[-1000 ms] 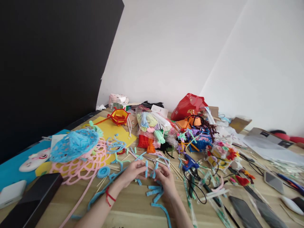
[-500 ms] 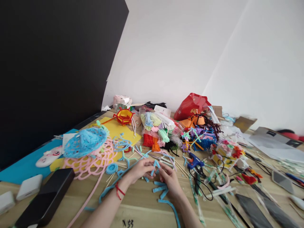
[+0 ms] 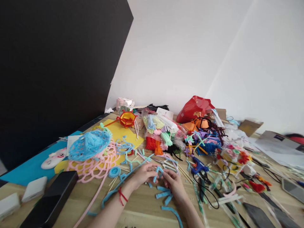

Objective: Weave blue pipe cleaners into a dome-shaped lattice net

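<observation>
Between my fingertips is a short blue pipe cleaner (image 3: pixel 157 173), bent into an upside-down V. My left hand (image 3: pixel 144 174), with a red cord on its wrist, pinches one side of it. On the other side, my right hand (image 3: pixel 173 181) is closed on it with thumb and fingertips. Several short cut blue pieces (image 3: pixel 163 193) lie on the table just below the hands. A longer curved blue pipe cleaner (image 3: pixel 173 212) rests nearer me. Beside my left forearm runs another long blue strand (image 3: pixel 123 180), partly hidden by the arm.
A blue glue gun (image 3: pixel 199 166) and black cables sit to the right. Left are a blue woven piece (image 3: pixel 91 144), a pink net (image 3: pixel 95 166) and a black box (image 3: pixel 51 199). Scissors (image 3: pixel 167 164) lie just beyond my hands; bundled pipe cleaners (image 3: pixel 160 125) stand farther back.
The whole scene sits slightly lower and farther right as the camera turns. Both hands still hold the bent blue piece, its V now looking slightly wider.
</observation>
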Demonstrator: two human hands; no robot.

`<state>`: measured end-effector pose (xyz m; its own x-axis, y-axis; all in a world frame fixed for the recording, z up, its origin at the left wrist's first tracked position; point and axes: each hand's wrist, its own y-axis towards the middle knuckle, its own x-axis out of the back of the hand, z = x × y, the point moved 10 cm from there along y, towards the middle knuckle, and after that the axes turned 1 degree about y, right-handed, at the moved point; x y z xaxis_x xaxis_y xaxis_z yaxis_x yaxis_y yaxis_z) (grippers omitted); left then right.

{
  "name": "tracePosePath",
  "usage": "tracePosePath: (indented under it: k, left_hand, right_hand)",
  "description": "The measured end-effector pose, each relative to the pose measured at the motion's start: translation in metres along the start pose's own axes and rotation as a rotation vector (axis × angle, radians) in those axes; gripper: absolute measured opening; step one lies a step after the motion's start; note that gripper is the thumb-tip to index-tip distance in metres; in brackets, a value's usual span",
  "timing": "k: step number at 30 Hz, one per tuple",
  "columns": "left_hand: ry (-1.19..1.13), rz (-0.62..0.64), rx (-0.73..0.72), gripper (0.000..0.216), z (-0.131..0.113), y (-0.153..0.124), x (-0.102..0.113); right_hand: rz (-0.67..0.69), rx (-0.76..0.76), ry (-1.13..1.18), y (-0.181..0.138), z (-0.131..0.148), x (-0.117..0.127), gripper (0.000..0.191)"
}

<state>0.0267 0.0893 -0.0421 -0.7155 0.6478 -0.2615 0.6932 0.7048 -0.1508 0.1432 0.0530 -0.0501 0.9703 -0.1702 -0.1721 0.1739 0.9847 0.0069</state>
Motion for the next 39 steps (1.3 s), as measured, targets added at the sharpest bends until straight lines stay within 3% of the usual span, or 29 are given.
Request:
tracePosePath:
  k: [9, 19, 39]
  left_hand:
    - [-0.013, 0.035, 0.039, 0.042, 0.004, 0.009, -0.007]
    - [0.019, 0.037, -0.013, 0.039, -0.002, 0.004, -0.009]
    - [0.043, -0.011, 0.017, 0.045, 0.003, 0.006, -0.004]
  right_hand:
    - [0.007, -0.006, 0.029, -0.002, -0.001, 0.008, 0.036]
    - [-0.008, -0.041, 0.093, 0.000, 0.000, 0.008, 0.036]
    - [-0.028, -0.045, 0.139, -0.002, -0.006, 0.013, 0.036]
